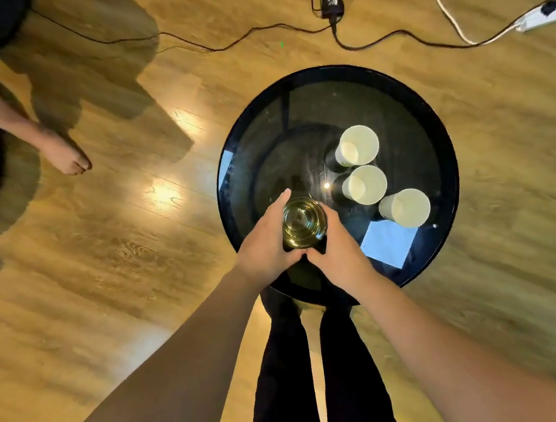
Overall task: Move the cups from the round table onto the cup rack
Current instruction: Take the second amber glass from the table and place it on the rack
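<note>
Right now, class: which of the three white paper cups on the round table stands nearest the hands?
The middle cup, in the row's centre. The top cup and the cup beside the paper sheet stand farther away.

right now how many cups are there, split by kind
White paper cups: 3, standing on the round table
Clear glass cups: 1, the glass held between the left hand and right hand
Total: 4

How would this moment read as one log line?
both hands: left hand, right hand grip glass cup | three paper cups on round table | rack unseen
</note>
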`<state>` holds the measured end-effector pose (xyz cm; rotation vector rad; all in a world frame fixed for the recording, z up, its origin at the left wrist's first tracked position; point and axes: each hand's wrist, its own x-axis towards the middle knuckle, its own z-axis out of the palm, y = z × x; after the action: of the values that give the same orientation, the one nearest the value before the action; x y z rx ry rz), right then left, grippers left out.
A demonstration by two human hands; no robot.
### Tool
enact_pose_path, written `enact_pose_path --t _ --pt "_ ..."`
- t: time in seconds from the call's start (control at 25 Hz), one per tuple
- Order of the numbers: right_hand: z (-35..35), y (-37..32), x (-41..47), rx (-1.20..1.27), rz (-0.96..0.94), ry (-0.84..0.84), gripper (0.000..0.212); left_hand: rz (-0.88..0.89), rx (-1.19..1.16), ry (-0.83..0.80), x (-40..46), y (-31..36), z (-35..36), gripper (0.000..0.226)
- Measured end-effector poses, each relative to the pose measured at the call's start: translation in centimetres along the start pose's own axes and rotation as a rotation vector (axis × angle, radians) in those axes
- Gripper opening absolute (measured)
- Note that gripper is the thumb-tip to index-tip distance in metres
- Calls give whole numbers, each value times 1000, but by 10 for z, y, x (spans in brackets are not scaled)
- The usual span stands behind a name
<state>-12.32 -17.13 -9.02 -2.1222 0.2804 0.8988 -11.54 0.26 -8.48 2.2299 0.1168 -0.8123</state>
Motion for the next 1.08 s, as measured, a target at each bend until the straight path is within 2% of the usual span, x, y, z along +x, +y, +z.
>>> enact_pose_path --t 0.2,0.32,0.4,0.64,0.84,0.96,1.08 --pt "6 8 13 58 -48 29 91 22 -218 -23 10 -1 -11 95" --pt "3 -5 3 160 -44 17 88 -14 -332 -11 7 10 -17 90" --pt "-6 -23 -13 225 -57 68 89 -20 -401 4 1 27 -25 86" --pt "-72 -106 -82 380 -147 293 89 86 -639 51 -43 132 -80 77" --pt "-135 -175 -188 392 -263 353 114 198 -781 65 -123 235 -142 76" --pt "-147 -198 -240 382 -327 443 115 225 -909 57 -167 266 -157 68" --pt "-149 -208 -276 388 -372 554 111 249 -974 -5 -197 283 -159 74"
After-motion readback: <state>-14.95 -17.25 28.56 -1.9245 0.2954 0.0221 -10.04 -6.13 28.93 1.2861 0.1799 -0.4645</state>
